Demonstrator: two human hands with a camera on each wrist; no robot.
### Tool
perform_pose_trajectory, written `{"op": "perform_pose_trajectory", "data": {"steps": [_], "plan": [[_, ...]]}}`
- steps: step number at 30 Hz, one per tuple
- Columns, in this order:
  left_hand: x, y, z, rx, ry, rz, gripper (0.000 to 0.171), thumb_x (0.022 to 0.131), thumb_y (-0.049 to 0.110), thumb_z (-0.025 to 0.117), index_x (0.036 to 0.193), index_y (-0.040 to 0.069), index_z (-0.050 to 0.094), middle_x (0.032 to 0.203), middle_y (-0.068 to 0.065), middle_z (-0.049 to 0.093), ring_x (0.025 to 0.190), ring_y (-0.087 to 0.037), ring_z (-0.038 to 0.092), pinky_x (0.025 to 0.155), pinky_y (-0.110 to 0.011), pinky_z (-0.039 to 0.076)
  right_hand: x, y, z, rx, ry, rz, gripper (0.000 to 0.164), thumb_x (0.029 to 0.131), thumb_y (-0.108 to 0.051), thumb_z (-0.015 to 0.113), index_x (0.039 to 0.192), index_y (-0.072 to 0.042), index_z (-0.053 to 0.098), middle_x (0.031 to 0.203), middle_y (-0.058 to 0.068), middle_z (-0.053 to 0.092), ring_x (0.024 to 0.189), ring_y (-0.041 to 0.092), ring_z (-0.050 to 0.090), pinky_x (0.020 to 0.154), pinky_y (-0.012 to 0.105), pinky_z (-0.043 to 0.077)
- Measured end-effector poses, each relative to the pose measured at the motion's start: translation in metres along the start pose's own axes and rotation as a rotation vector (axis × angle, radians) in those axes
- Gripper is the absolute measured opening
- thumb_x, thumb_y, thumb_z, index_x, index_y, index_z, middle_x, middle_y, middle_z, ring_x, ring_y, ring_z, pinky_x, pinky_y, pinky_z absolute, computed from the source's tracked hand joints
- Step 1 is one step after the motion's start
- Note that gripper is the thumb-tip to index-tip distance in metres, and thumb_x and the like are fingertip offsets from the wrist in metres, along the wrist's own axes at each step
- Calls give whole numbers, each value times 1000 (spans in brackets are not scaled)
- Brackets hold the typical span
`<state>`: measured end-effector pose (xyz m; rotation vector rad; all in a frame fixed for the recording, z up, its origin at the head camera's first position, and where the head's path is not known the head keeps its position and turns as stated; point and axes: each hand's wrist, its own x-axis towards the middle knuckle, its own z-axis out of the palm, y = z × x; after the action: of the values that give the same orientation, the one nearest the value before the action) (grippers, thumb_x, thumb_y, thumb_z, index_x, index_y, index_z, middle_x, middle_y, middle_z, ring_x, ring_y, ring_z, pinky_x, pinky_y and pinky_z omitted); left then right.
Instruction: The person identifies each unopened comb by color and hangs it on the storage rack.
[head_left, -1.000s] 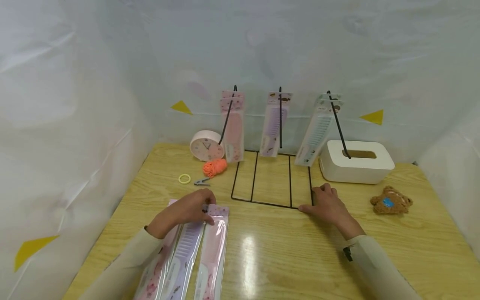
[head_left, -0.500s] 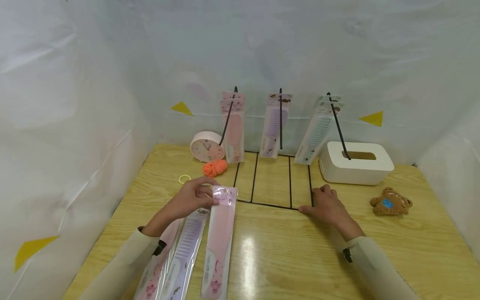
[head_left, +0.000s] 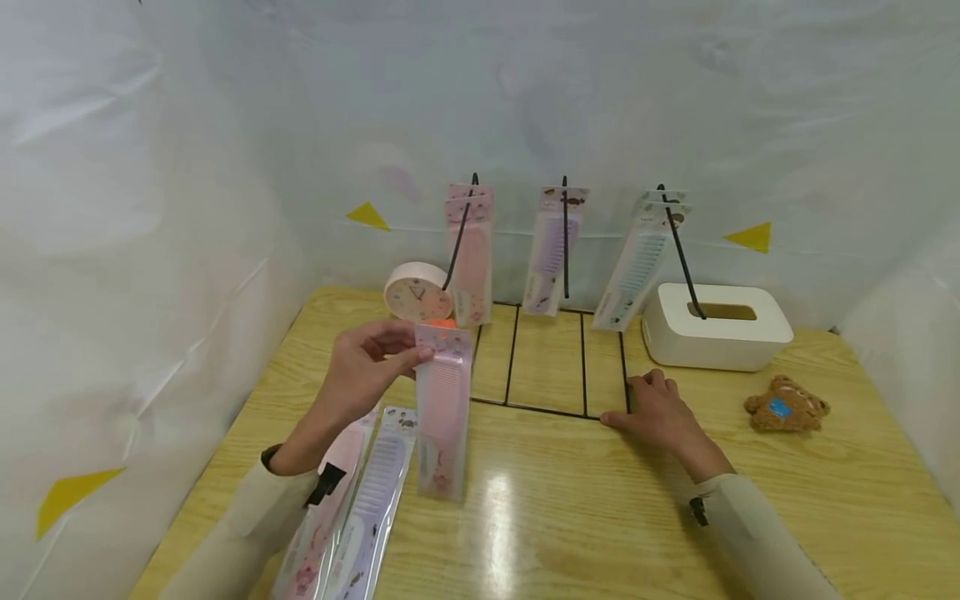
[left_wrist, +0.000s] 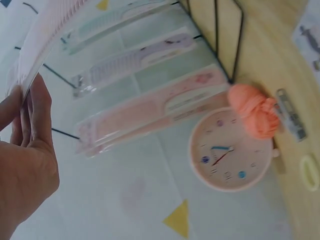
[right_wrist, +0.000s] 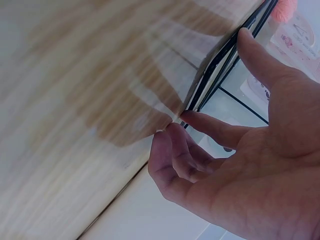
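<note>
Wood-grained bench (head_left: 555, 500), pale sheeting (head_left: 600, 108) behind — left fingers (head_left: 386, 330) pinch pink comb packet (head_left: 442, 412); right fingers (right_wrist: 220, 128) spread against black rack (head_left: 555, 412).

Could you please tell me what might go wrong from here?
The left hand pinches the pink comb pack only near its top, so it could swing or slip. A bump might shift the black rack if the right hand leaves its near corner. The pack might also knock the hanging pink packs.

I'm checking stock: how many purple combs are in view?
2: one purple comb hangs on the middle hook, a second purple comb lies on the table. More may be hidden.
</note>
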<state>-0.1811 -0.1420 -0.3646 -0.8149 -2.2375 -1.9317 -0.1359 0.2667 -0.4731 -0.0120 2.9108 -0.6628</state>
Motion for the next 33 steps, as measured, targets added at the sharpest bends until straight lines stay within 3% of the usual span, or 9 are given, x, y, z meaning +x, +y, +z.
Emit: {"op": "perform_pose_trajectory", "data": {"steps": [5,13,23,28,33], "plan": [[13,12,-1,16,69,62,18,83,-7,76,100,-6,70,84,-6,74,69,-14,72,58,-38,61,0,1,-1,-6,-7,2,87,88,-48,74,137,17,44,131,35,39,116,52,40,87,63,46],[29,19,3,33,85,120,17,86,-4,75,102,-6,69,87,-13,73,67,-16,71,58,-34,60,1,2,0,-3,-2,6,86,87,-48,75,136,17,45,129,35,41,114,52,40,85,63,46],[31,16,3,34,98,103,19,86,-5,74,104,-5,68,89,-14,73,69,-16,70,61,-33,61,2,4,5,-17,6,10,85,87,-48,74,137,15,46,129,33,42,115,51,42,85,63,46],[33,13,3,40,111,64,19,87,-1,75,104,-4,68,86,-6,72,69,-15,70,63,-31,61,2,5,6,-16,12,4,85,87,-48,74,137,15,46,130,33,41,115,51,41,84,63,46],[38,9,5,20,130,91,16,87,-4,74,100,-7,66,81,3,70,69,-13,69,63,-30,61,2,4,5,-19,16,-2,85,88,-48,74,137,16,46,131,34,40,116,51,41,84,63,47]]}}
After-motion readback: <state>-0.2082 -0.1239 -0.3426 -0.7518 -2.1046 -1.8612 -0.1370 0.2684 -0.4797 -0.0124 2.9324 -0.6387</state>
